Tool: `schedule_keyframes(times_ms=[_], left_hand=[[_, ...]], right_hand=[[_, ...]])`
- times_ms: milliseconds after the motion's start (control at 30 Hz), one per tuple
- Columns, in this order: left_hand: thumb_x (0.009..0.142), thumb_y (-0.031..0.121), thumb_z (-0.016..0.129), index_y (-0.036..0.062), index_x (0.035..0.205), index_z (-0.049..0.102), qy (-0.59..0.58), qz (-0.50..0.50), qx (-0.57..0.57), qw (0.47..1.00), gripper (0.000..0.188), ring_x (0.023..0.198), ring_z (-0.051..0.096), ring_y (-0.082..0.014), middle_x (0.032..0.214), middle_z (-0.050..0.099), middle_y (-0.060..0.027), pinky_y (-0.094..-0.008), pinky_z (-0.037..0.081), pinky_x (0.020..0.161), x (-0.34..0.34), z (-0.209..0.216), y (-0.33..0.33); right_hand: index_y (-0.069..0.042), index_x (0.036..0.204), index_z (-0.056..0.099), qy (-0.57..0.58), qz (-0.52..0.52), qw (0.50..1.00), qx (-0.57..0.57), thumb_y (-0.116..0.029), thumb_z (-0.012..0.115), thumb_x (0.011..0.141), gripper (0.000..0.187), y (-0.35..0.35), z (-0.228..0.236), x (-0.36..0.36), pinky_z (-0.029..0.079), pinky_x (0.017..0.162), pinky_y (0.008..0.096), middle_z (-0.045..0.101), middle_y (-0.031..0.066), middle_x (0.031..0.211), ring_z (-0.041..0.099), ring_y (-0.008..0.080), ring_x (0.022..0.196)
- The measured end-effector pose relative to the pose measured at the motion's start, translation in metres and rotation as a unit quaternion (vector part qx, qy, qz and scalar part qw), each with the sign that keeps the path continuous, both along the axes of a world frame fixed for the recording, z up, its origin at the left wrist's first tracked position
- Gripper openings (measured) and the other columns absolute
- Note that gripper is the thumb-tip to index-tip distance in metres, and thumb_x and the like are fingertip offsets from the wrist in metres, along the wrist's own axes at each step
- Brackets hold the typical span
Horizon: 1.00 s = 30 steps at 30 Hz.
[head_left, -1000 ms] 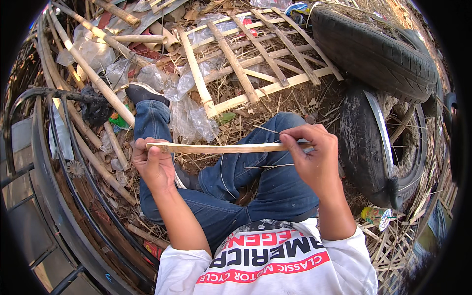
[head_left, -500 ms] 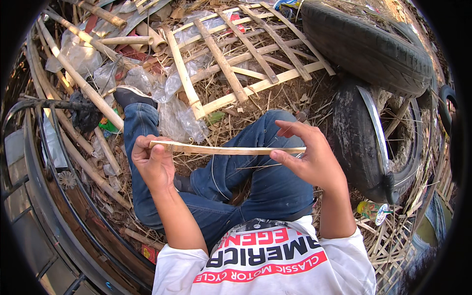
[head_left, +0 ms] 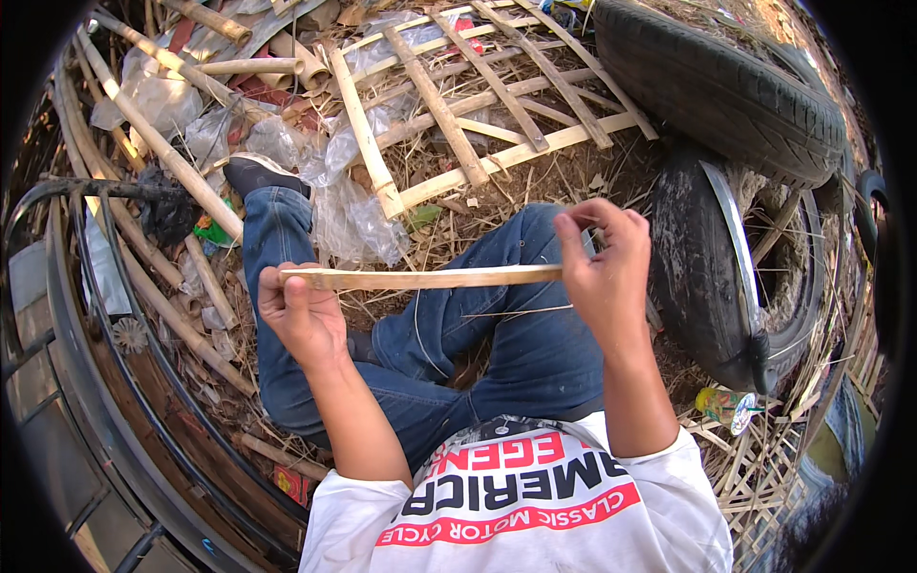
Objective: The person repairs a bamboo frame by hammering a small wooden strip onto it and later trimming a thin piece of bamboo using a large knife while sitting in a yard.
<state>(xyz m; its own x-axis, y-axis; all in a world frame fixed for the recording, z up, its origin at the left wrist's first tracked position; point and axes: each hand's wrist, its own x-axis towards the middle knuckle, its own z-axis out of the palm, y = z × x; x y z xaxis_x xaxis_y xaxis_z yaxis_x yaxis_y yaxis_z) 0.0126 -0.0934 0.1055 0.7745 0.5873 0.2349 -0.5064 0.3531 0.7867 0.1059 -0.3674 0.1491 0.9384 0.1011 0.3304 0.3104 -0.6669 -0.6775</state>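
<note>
A pale, narrow bamboo strip (head_left: 430,279) lies roughly level across the view, above my bent knees. My left hand (head_left: 304,310) pinches its left end between thumb and fingers. At the other end is my right hand (head_left: 611,263), its thumb raised and its fingers curved with a gap between them. The strip's right tip meets this hand near the base of the thumb and is hidden there. A thin fibre (head_left: 516,312) shows just below the strip.
Beyond my legs lies a lattice of split bamboo (head_left: 449,119). Two old tyres (head_left: 726,91) are on the right, a black metal frame (head_left: 57,334) on the left. Bamboo poles (head_left: 158,148) and clear plastic sheets (head_left: 353,224) litter the ground.
My right hand has turned upward, its thumb lifting off the strip and its fingers curling in, and now covers the tip. The strip and my left hand have shifted slightly left.
</note>
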Motion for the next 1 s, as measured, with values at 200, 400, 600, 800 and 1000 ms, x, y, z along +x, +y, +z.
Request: schedule_keyframes(times_ms=[200,400,600,800,1000], left_hand=[[0.088,0.003,0.064,0.0078,0.090,0.060,0.063,0.081,0.009,0.995,0.007,0.080,0.069,-0.0152,0.089,0.068,-0.0045,-0.0313,0.061,0.072,0.003,0.010,0.033],[0.088,0.006,0.066,0.0070,0.089,0.062,0.168,0.030,-0.070,0.983,0.004,0.075,0.069,-0.0156,0.087,0.069,-0.0068,-0.0309,0.061,0.070,0.063,-0.037,0.052],[0.087,0.007,0.068,0.0063,0.089,0.063,0.257,-0.004,-0.097,0.961,0.005,0.075,0.068,-0.0159,0.086,0.069,-0.0080,-0.0300,0.060,0.070,0.125,-0.093,0.075],[0.086,0.006,0.069,0.0062,0.090,0.063,0.333,-0.001,-0.058,0.941,0.008,0.075,0.068,-0.0156,0.086,0.069,-0.0073,-0.0296,0.060,0.069,0.164,-0.132,0.099],[0.086,0.007,0.069,0.0059,0.092,0.063,0.361,-0.013,-0.019,0.932,0.009,0.074,0.069,-0.0156,0.087,0.069,-0.0074,-0.0281,0.060,0.065,0.195,-0.164,0.113]], right_hand=[[-0.001,0.087,0.067,0.044,-0.132,0.988,-0.066,-0.002,0.065,0.077,0.010,-0.074,-0.001,0.032,0.047,0.072,0.0320,0.069,0.0125,0.086,0.065,0.0264,0.079],[0.000,0.114,0.059,0.132,0.084,0.986,-0.053,-0.012,0.066,0.080,0.037,-0.073,-0.018,0.039,0.049,0.086,0.0365,0.063,0.0166,0.112,0.062,0.0299,0.103],[0.005,0.104,0.064,0.295,0.141,0.944,-0.055,-0.029,0.071,0.083,0.041,-0.021,-0.071,0.086,0.050,0.077,0.0405,0.066,0.0238,0.092,0.064,0.0364,0.088],[0.003,0.087,0.067,0.381,0.227,0.895,-0.047,-0.031,0.070,0.082,0.035,0.001,-0.117,0.126,0.048,0.066,0.0430,0.064,0.0212,0.075,0.063,0.0377,0.070],[-0.001,0.085,0.069,0.409,0.261,0.874,-0.028,-0.022,0.068,0.083,0.020,0.025,-0.147,0.150,0.049,0.065,0.0415,0.066,0.0182,0.075,0.064,0.0349,0.071]])
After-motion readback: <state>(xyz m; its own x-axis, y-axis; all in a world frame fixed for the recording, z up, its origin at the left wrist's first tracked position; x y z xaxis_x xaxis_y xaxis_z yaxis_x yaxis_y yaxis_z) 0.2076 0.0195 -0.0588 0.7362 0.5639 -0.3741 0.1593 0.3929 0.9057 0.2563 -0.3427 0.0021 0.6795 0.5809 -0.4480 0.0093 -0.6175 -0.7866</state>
